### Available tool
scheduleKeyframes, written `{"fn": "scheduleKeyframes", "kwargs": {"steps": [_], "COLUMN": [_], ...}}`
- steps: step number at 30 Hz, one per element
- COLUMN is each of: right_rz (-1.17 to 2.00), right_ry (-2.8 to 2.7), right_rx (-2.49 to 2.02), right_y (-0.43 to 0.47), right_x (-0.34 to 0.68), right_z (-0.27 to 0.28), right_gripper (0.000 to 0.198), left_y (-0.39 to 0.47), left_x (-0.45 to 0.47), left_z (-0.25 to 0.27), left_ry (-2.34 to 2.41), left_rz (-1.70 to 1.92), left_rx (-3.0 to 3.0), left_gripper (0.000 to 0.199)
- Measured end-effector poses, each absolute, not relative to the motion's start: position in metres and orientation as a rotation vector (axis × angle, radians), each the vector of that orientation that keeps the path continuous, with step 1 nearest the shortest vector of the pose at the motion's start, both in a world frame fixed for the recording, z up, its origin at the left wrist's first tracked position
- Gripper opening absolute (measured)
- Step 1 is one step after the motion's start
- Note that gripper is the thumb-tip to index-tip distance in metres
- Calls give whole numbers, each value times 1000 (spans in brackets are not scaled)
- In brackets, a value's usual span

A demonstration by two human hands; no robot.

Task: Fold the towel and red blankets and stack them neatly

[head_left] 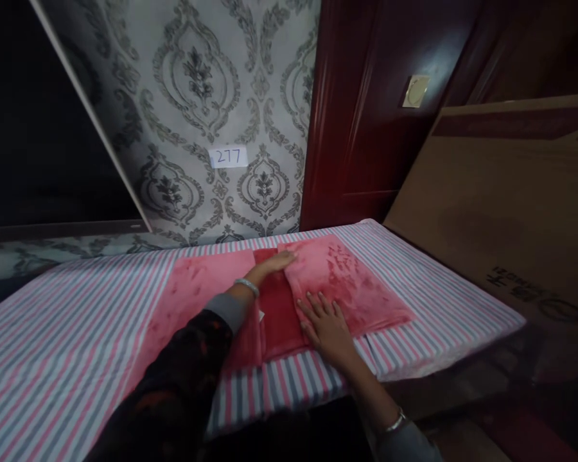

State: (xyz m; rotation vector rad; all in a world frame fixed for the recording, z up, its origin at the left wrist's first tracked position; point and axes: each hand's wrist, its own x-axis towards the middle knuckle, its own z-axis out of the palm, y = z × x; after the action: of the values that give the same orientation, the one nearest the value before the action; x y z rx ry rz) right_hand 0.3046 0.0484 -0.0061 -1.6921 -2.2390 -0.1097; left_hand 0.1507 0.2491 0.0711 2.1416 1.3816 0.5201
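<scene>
A pink-and-red plush cloth (pixel 366 282) lies on the striped bedding, its right part folded in toward the middle. Between its two lighter side panels shows a deeper red strip, and a small white tag sticks out by the left panel's edge. My left hand (pixel 275 262) reaches across the strip, and its outstretched fingers rest at the upper edge of the right panel. Spread flat on the lower part of that same panel is my right hand (pixel 331 330). Both wrists wear bracelets.
Pink, grey and white striped bedding (pixel 91 327) covers the surface beneath. A large cardboard box (pixel 501 199) leans in at the right. Behind stand a patterned wall with a paper label (pixel 228 156), a dark red panel (pixel 356 128), and a dark screen (pixel 43 128).
</scene>
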Motion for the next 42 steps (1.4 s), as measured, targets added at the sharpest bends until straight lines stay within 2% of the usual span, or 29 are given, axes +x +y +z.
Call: {"fn": "scheduleKeyframes", "kwargs": {"steps": [2,7,11,14,23,29,36,39,42], "right_rz": [-106,-55,15,139,371,482,687,674,646], "right_ry": [-2241,-2178,-2045,-2073,-2113,-1889,-1866,-1861,-1865], "right_rx": [-1689,-1642,-1388,-1289,-1513,-1254,-1409,-1422,-1429], "right_y": [50,48,27,10,16,30,23,21,20], "right_x": [307,307,281,251,190,188,199,197,195], "right_z": [-7,-11,-3,10,14,8,3,2,1], "right_gripper": [50,46,45,43,55,52,52,53,52], "left_y": [232,171,133,114,59,55,51,79,130], "left_x": [124,40,-9,-22,-12,9,16,8,3], "left_z": [76,66,49,43,32,34,25,40,61], "left_ry": [1360,1411,1593,1711,1557,1566,1436,1347,1505], "left_rz": [516,450,297,248,281,346,302,391,436], "left_rx": [2195,2299,2418,2429,2540,2551,2585,2526,2453], "left_gripper": [43,55,56,56,58,55,55,40,36]}}
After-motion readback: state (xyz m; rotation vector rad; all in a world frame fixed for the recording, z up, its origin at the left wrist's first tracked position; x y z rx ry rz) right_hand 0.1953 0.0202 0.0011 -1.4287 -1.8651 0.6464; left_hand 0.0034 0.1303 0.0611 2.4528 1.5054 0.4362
